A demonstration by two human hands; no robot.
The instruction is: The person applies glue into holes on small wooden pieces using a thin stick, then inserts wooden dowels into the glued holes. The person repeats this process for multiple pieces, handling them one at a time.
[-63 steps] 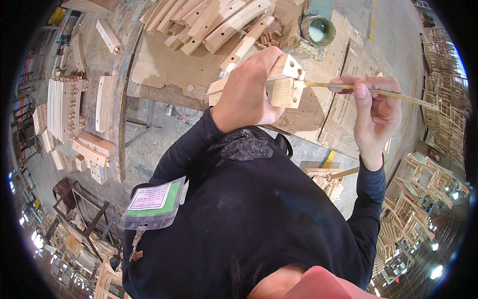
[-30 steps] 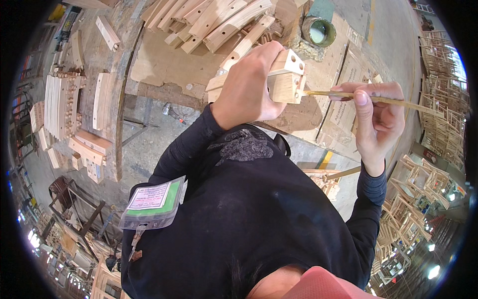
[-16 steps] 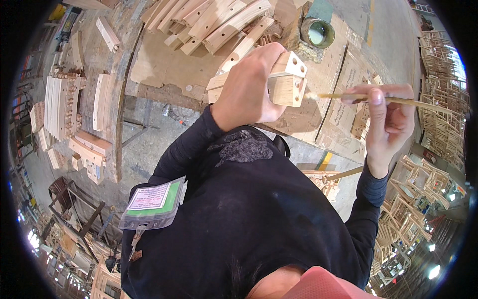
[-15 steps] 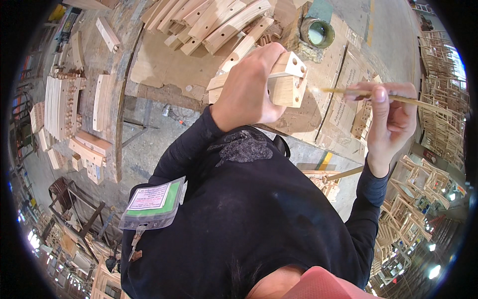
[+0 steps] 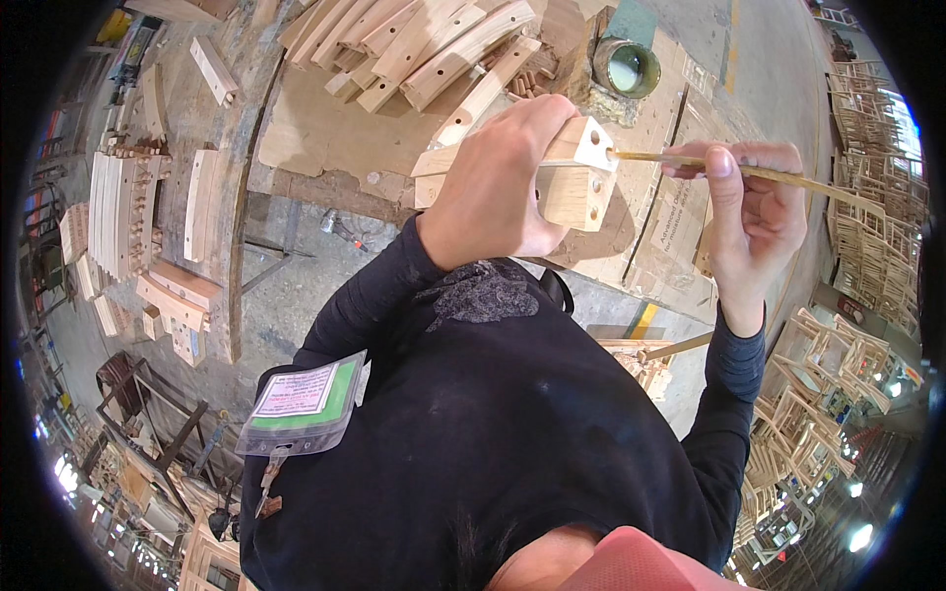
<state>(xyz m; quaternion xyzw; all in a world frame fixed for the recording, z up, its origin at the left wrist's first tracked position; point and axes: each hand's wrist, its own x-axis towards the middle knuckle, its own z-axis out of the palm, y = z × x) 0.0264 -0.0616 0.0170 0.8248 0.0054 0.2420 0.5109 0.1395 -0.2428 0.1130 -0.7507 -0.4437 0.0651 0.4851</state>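
My left hand [image 5: 498, 182] is closed around two light wooden pieces [image 5: 574, 200], held side by side with their drilled ends facing right. Each end shows round holes. A thin stick [image 5: 798, 181] is pinched between the thumb and fingers of my right hand [image 5: 754, 202]. Its tip meets a hole in the end of the upper piece; whether it reaches inside I cannot tell. Beyond my hands stands a round container [image 5: 645, 71] with whitish liquid in it.
Curved, drilled wooden parts [image 5: 424, 49] are heaped on the cardboard-covered bench [image 5: 315, 128]. At the left, a row of wooden parts [image 5: 123, 212] lies on another table. Wooden frames [image 5: 872, 217] are stacked along the right side. A hammer [image 5: 340, 229] rests below the bench edge.
My right hand has moved left, bringing the stick's tip from a gap beside the wooden pieces to a hole in the upper one. The pieces have shifted slightly right and nearer.
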